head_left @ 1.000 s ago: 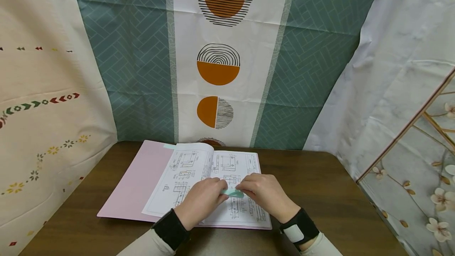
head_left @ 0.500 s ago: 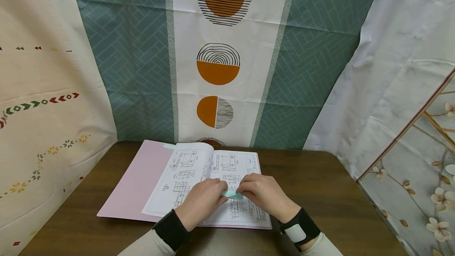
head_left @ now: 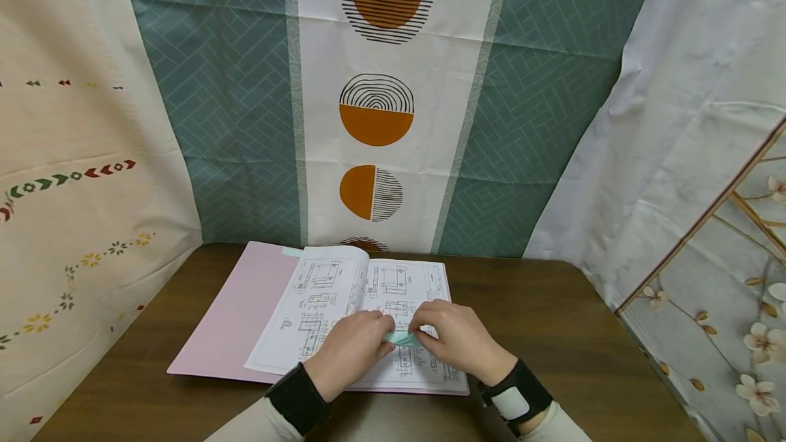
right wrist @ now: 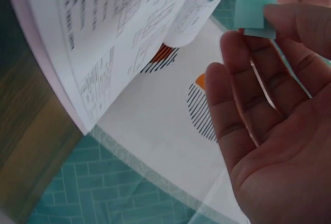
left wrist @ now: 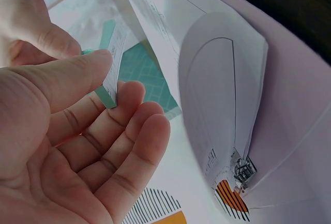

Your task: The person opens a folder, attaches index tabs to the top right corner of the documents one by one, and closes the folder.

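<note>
Between my hands is a small pad of teal sticky notes (head_left: 402, 338), held above the open pages. My left hand (head_left: 353, 350) pinches its left end between thumb and forefinger. In the left wrist view, printed text shows on the pale side of the pad (left wrist: 115, 61). At its other end my right hand (head_left: 459, 338) pinches with thumb and fingertips. The right wrist view shows the teal leaves (right wrist: 256, 6) spread apart. Below lies a pink folder (head_left: 230, 322), open, with printed technical drawings (head_left: 424, 377) in it.
The folder lies on a dark wooden table (head_left: 540, 319). A pale teal strip (head_left: 292, 252) sits at the top of its cover. A metal clip (left wrist: 243, 169) shows at the folder's spine. Patterned cloths (head_left: 245, 121) hang behind and at both sides.
The fingers of my right hand have shifted slightly at the pad's right end, and the gap between thumb and forefinger looks wider. The folder and pages have stayed put.
</note>
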### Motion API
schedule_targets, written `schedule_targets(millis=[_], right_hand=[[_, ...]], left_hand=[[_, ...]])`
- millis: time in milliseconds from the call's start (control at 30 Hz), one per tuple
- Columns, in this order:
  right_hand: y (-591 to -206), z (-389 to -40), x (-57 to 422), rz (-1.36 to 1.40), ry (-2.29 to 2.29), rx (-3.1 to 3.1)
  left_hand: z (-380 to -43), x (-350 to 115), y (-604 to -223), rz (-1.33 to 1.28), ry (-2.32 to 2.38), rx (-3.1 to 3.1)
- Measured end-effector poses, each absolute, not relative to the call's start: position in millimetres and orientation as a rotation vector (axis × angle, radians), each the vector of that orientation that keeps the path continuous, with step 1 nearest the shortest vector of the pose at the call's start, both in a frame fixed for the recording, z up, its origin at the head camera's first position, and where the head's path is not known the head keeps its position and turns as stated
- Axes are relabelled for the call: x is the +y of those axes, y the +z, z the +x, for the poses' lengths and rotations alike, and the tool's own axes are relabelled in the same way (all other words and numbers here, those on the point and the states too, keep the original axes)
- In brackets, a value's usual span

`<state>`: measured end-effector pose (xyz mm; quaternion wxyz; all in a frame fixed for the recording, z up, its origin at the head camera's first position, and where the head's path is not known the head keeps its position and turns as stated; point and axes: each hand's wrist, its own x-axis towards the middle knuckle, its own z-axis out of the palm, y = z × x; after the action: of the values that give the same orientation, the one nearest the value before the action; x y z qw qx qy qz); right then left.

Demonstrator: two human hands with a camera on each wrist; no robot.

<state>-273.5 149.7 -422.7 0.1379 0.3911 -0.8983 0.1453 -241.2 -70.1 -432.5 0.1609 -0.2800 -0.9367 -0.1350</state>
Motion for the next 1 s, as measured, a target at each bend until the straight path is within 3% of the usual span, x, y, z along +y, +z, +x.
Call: schedule_targets(millis=[1000], right_hand=[[-426.4, -274.0, 146.7, 1.11, 0.432, -2.572]], left_hand=[[-240.9, -70.8, -434.7, -0.791, -0.348, -2.669]])
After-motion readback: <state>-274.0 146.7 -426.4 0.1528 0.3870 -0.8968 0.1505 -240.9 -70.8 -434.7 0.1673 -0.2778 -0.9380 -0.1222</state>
